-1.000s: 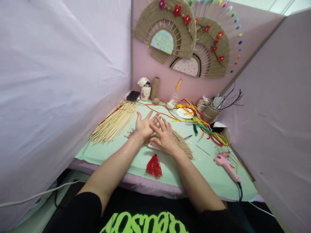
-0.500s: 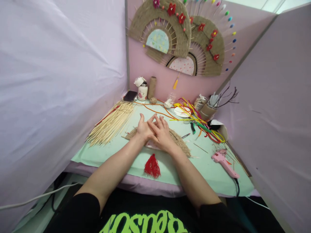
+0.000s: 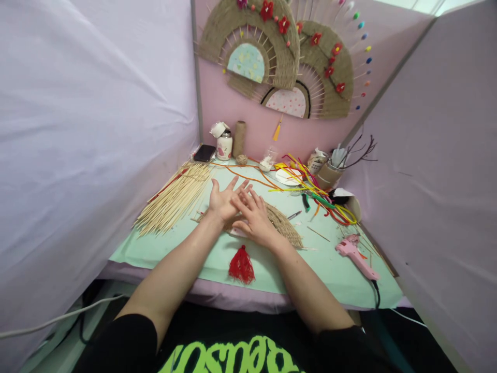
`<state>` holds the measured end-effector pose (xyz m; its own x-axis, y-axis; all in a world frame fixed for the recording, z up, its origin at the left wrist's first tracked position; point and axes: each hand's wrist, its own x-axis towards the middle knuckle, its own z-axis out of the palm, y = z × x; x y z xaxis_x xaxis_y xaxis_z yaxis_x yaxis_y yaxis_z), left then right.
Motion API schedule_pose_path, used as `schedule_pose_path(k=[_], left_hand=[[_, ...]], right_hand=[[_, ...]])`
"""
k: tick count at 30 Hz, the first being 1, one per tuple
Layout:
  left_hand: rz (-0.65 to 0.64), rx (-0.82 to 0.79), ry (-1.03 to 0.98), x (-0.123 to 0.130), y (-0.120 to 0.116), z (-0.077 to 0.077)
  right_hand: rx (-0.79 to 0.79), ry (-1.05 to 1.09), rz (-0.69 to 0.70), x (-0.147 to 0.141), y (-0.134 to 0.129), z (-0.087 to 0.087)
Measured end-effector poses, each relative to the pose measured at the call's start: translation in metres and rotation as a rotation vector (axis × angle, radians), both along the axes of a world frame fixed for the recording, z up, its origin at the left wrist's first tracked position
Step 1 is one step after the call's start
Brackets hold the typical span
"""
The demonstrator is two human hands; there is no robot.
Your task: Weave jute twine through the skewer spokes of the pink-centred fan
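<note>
My left hand (image 3: 225, 201) is turned palm up with its fingers spread. Over its fingers lies my right hand (image 3: 253, 215), palm down, its fingers stretched and touching the left ones; whether something tiny sits between them I cannot make out. Beneath both hands rests a half-round fan (image 3: 285, 225) wound with brown twine, its middle hidden by them. Just below it, near the table's front edge, is a red tassel (image 3: 241, 265).
Left lies a bundle of thin wooden sticks (image 3: 171, 199). At right are a pink glue gun (image 3: 356, 254), coloured pipe cleaners (image 3: 310, 181) and green-handled pliers (image 3: 306, 202). A phone (image 3: 204, 153), a jar (image 3: 224, 145) and a twine roll (image 3: 239, 139) stand behind. Finished fans (image 3: 326, 67) hang on the wall.
My hands have slid slightly apart, the left one opening its palm more to the left. The whole view has shifted a little.
</note>
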<state>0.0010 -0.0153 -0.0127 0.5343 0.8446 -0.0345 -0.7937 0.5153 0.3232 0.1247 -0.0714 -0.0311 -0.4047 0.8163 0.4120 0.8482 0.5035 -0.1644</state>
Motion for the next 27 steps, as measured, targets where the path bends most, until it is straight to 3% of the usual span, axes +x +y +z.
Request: schedule_pose_path(k=[4,9,12,14,16,19,27], left_hand=[[-0.04,-0.033,0.023,0.002,0.0,0.0],[-0.019,-0.005,0.014,0.001,0.0,0.0],[0.01,-0.024,0.01,-0.001,0.0,0.002],[-0.041,-0.042,0.032,0.003,-0.002,0.001],[-0.087,-0.048,0.054,0.007,-0.002,-0.001],[-0.055,-0.044,0.049,0.009,0.001,-0.006],[0.042,-0.087,0.038,0.006,0.006,-0.01]], right_hand=[[0.01,0.026,-0.067,0.001,0.004,0.0],[0.0,-0.011,0.013,-0.002,-0.001,0.002],[0.012,0.009,-0.052,0.0,0.001,0.0],[0.02,0.029,-0.093,0.001,0.004,-0.001],[0.018,0.026,-0.067,0.001,0.005,-0.001],[-0.015,0.029,0.004,0.001,0.002,0.0],[-0.004,0.379,0.026,0.012,0.003,0.005]])
